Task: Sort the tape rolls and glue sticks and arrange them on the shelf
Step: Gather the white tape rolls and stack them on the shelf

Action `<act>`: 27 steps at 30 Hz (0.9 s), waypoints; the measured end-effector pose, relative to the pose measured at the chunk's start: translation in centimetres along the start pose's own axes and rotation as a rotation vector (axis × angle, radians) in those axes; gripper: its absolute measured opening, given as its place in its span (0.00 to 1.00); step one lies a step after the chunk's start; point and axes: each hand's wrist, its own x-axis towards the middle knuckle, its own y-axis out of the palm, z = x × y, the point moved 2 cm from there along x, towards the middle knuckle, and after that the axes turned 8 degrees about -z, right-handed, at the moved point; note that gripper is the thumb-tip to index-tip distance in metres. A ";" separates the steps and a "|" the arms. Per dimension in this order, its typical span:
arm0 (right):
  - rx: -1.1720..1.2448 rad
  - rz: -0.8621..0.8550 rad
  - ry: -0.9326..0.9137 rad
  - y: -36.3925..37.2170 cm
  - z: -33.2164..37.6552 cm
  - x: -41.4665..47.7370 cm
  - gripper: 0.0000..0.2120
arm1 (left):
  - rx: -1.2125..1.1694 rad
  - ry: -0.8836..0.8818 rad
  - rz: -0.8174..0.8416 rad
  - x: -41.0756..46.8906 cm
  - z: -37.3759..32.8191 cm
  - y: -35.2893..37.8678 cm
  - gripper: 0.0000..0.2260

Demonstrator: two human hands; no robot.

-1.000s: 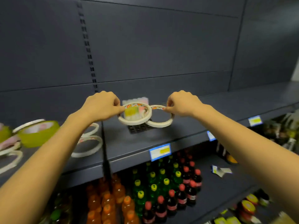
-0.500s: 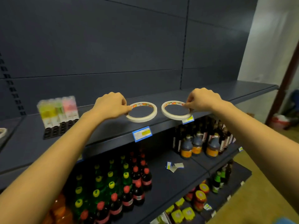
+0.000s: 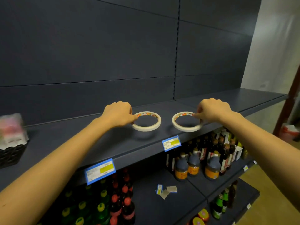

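Note:
Two thin white tape rolls lie flat, side by side, low over or on the dark shelf [image 3: 227, 101]. My left hand [image 3: 118, 113] pinches the left rim of the left tape roll [image 3: 150, 127]. My right hand [image 3: 212, 109] pinches the far right rim of the right tape roll [image 3: 183, 128]. A shadow shows under each roll; whether they touch the shelf I cannot tell. A blurred pack of glue sticks [image 3: 11, 129] in pink and yellow stands in a black holder [image 3: 9, 153] at the far left of the same shelf.
Blue price tags [image 3: 171, 142] hang on the shelf's front edge. Below stand soda bottles [image 3: 120, 203] and dark sauce jugs [image 3: 193, 164]. Loose tags [image 3: 165, 190] lie on the lower shelf. A wall and floor show at right.
My view and both hands have swung right along the shelf, carrying the two rolls away from the glue sticks. The rolls now sit apart and lower, near the shelf surface.

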 end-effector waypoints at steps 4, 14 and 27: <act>0.011 0.005 -0.040 2.4 -0.8 3.1 0.18 | 0.050 -0.025 -0.019 2.6 -1.0 2.0 0.15; 0.034 0.082 -0.220 7.3 1.0 9.4 0.18 | 0.211 -0.119 0.057 4.6 -2.0 6.6 0.14; 0.190 0.080 -0.605 8.8 2.7 13.5 0.15 | 0.300 -0.342 -0.012 3.2 -2.5 5.5 0.20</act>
